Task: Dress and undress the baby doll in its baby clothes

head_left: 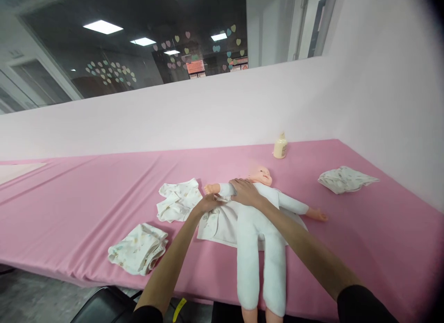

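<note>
A baby doll [249,221] with a white cloth body lies on its back, its head away from me and its legs toward the front edge. Under its back a white baby jacket [227,223] is spread, showing on both sides. My left hand [209,202] is closed on the jacket near the doll's outstretched arm on the left; the fingertips are partly hidden in the cloth. Over that same upper arm, close to the shoulder, lies my right hand [245,192], fingers and thumb around it. The other doll arm [294,205] stretches out to the right.
Left of the doll lie a small printed garment [179,200] and a folded printed cloth [139,248]. Another printed cloth [345,179] is at the right. A pump bottle [280,146] stands by the wall on the pink-covered table [86,198]. A black chair [104,307] is at the front.
</note>
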Available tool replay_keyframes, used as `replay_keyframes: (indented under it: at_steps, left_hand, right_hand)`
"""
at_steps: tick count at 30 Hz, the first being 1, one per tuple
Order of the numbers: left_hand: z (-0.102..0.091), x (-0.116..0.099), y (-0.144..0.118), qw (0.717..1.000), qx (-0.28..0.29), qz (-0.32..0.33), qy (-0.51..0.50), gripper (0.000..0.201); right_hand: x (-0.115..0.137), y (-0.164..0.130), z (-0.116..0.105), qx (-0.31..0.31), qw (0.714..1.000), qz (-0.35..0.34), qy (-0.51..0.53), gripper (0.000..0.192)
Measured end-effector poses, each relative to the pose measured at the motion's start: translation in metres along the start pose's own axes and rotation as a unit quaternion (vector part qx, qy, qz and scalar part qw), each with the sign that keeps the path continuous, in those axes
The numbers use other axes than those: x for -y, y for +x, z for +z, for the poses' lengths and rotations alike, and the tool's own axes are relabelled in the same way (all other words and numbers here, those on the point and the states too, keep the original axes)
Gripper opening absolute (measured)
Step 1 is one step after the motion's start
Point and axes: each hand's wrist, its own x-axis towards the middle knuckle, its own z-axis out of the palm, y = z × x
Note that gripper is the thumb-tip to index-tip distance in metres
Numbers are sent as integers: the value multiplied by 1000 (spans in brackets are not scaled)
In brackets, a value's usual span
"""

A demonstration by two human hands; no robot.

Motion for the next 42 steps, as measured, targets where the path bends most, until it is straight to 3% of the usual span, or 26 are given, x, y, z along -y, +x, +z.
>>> replay_keyframes:
  at_steps: [7, 11, 15, 18, 21, 25, 28, 31, 34, 37, 39, 42]
  left_hand:
    - [-19, 0, -15, 995, 29, -17, -94, 31]
    - [-38, -9, -14, 974, -5, -3, -226, 32]
    - [-51, -28, -17, 966, -57, -13, -253, 35]
    - [-48, -50, -26, 967, -87, -16, -238, 41]
    - [-39, -71, -41, 978, -122, 23, -168, 36]
    - [-26, -88, -57, 985, -118, 68, -111, 32]
    - [-18, -92, -65, 988, -93, 67, -102, 31]
    - [-16, -93, -65, 987, -104, 51, -109, 30]
    - [-18, -94, -62, 981, -116, 46, -149, 31]
    - [-17, -95, -65, 976, -91, 37, -195, 34]
    - [-15, -95, -72, 974, -62, 25, -217, 38]
    - [-12, -95, -86, 976, -17, 13, -217, 36]
  right_hand:
    - [3, -2, -1, 8, 1000, -8, -2, 40]
    - [4, -2, -2, 11, 1000, -11, -10, 38]
    - [6, -2, 0, 21, 999, -10, -27, 39]
    - [11, -1, 6, 35, 998, -5, -49, 36]
    - [17, 2, 14, 49, 996, 13, -75, 40]
    - [22, 6, 21, 55, 992, 39, -102, 46]
    - [26, 4, 18, 40, 992, 40, -117, 48]
    - [36, -7, 10, 3, 991, 21, -129, 47]
    - [53, -19, 5, -52, 986, -76, -138, 36]
    - [67, -22, 6, -103, 972, -158, -141, 36]
    - [69, -18, 9, -103, 975, -148, -128, 34]
    - [63, -9, 15, -51, 988, -126, -73, 30]
